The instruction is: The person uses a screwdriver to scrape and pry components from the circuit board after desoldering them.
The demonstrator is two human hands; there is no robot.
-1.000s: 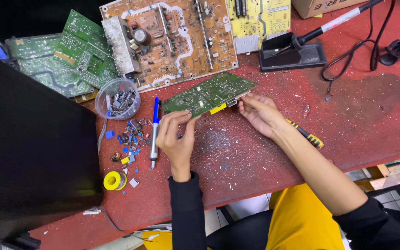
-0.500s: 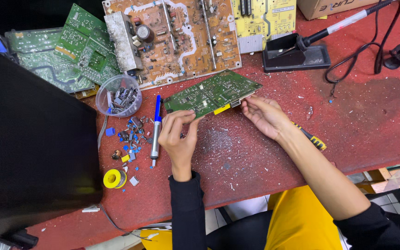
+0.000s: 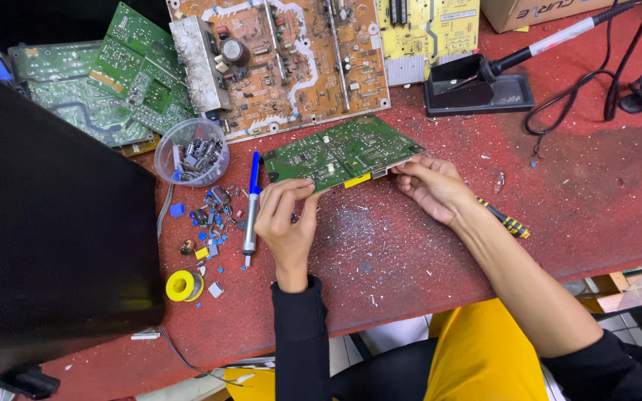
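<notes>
A small green circuit board (image 3: 343,151) is held tilted above the red table (image 3: 574,200). My left hand (image 3: 285,221) pinches its near left edge, and my right hand (image 3: 434,187) grips its right end by a yellow part. A blue and silver desoldering pump (image 3: 250,209) lies just left of my left hand. Under my right wrist a yellow and black screwdriver handle (image 3: 509,222) shows.
A large brown circuit board (image 3: 284,52), a yellow board (image 3: 429,30) and green boards (image 3: 113,82) lie at the back. A clear cup of parts (image 3: 189,152), loose components (image 3: 206,223), a yellow solder spool (image 3: 182,285), a soldering iron on its black stand (image 3: 477,85), and a black panel (image 3: 46,238) surround them.
Both hands and the green board keep the same grip; the view has shifted slightly, and the board sits a little closer to the brown board.
</notes>
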